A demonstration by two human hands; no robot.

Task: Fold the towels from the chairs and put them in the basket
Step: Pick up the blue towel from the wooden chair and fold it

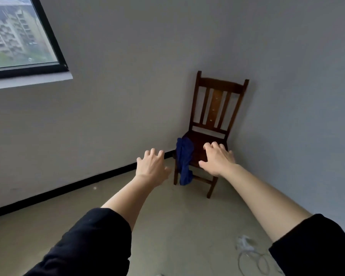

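A dark wooden chair [215,108] stands in the corner of the room. A dark blue towel [184,160] hangs crumpled over the left front edge of its seat and down past the front leg. Both my arms reach out toward the chair. My left hand [152,168] hovers left of the towel, fingers spread and loosely bent, holding nothing. My right hand [217,158] hovers in front of the seat, right of the towel, fingers also spread and empty. No basket is in view.
Grey walls meet behind the chair, with a black skirting along the left wall [68,188]. A window [18,34] sits at the upper left. A coil of white cable [251,257] lies on the beige floor at the lower right.
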